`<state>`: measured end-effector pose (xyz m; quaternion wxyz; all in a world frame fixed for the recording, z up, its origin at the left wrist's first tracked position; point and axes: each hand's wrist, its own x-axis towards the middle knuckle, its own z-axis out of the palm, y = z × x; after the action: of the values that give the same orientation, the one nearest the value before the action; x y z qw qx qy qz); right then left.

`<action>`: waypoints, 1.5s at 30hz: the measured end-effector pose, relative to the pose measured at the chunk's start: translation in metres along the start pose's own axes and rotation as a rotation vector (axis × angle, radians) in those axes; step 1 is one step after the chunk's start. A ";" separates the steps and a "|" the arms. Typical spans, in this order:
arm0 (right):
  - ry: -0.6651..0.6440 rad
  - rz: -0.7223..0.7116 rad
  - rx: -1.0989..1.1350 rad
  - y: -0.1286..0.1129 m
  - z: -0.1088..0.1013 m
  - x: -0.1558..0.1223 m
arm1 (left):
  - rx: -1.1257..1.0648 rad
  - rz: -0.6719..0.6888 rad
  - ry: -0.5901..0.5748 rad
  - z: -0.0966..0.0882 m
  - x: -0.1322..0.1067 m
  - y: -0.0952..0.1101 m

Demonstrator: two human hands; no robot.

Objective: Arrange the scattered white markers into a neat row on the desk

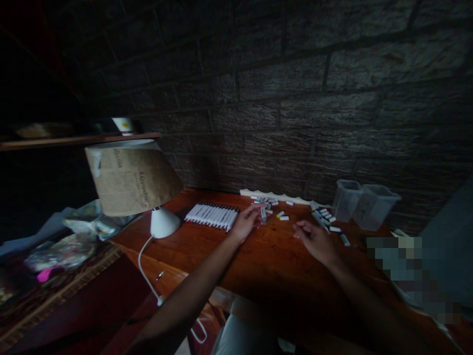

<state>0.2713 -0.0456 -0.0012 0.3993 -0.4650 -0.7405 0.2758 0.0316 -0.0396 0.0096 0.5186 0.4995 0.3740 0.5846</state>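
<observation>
My left hand (248,223) pinches a grey-white marker (263,215) with a green end pointing down, just above the wooden table (266,266). To the right, my right hand (314,240) hovers over the table with its fingers curled together; whether anything small is in them is hidden. Left of my left hand lies a neat row of white markers (212,216) with dark ends. Beyond the hands is a loose pile of small white and grey caps (268,201). More white pieces (327,215) with coloured ends lie past my right hand.
Two clear plastic containers (375,207) stand at the back right by the brick wall (258,113). A lamp (165,223) with a printed shade stands on the left, its white cord hanging over the table edge. A white wavy strip (281,195) runs along the wall.
</observation>
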 end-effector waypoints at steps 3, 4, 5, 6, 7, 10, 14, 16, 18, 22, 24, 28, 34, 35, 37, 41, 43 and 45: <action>0.011 -0.001 -0.013 -0.002 -0.002 -0.001 | -0.005 0.040 -0.006 0.001 0.000 0.001; 0.013 0.006 -0.017 -0.003 -0.002 -0.001 | 0.006 0.058 0.011 0.002 0.000 0.001; 0.013 0.013 -0.023 -0.003 -0.003 -0.001 | 0.027 0.073 0.035 0.002 0.001 0.001; 0.013 0.019 -0.032 -0.004 -0.003 -0.001 | 0.060 0.085 0.062 0.003 0.001 0.002; 0.012 0.021 -0.042 -0.004 -0.003 -0.001 | 0.107 0.099 0.088 0.003 0.001 0.002; 0.004 0.011 -0.061 -0.004 -0.003 -0.002 | 0.346 0.192 0.176 0.000 -0.001 0.004; -0.010 -0.007 -0.059 -0.003 -0.002 -0.002 | 0.789 0.356 0.303 -0.005 -0.006 0.007; -0.022 -0.013 -0.070 -0.003 -0.003 -0.002 | 1.021 0.323 0.314 -0.008 -0.008 0.009; -0.029 -0.015 -0.083 -0.004 -0.003 -0.002 | 1.250 0.241 0.278 -0.010 -0.010 0.009; -0.036 -0.014 -0.096 -0.007 -0.004 -0.003 | 1.627 0.062 0.241 -0.014 -0.011 0.009; -0.042 -0.011 -0.098 -0.007 -0.003 -0.003 | 1.713 -0.002 0.251 -0.016 -0.011 0.009; -0.049 -0.028 -0.107 -0.006 -0.003 -0.003 | 1.741 -0.048 0.305 -0.025 -0.011 0.013; -0.067 -0.024 -0.104 -0.008 -0.004 -0.004 | 1.693 -0.170 0.342 -0.040 -0.010 0.020; -0.070 -0.025 -0.108 -0.008 -0.004 -0.004 | 1.694 -0.171 0.351 -0.041 -0.010 0.020; -0.069 -0.027 -0.112 -0.010 -0.004 -0.004 | 1.706 -0.173 0.357 -0.041 -0.009 0.020; -0.077 -0.016 -0.107 -0.010 -0.004 -0.004 | 1.721 -0.169 0.343 -0.041 -0.009 0.018; -0.089 -0.016 -0.107 -0.009 -0.004 -0.004 | 1.724 -0.162 0.345 -0.041 -0.009 0.017; -0.097 -0.026 -0.100 -0.007 -0.004 -0.004 | 1.728 -0.153 0.352 -0.041 -0.009 0.017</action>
<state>0.2723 -0.0521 0.0050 0.3427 -0.4607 -0.7778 0.2557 -0.0128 -0.0481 0.0146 -0.0673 0.5932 0.7917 0.1295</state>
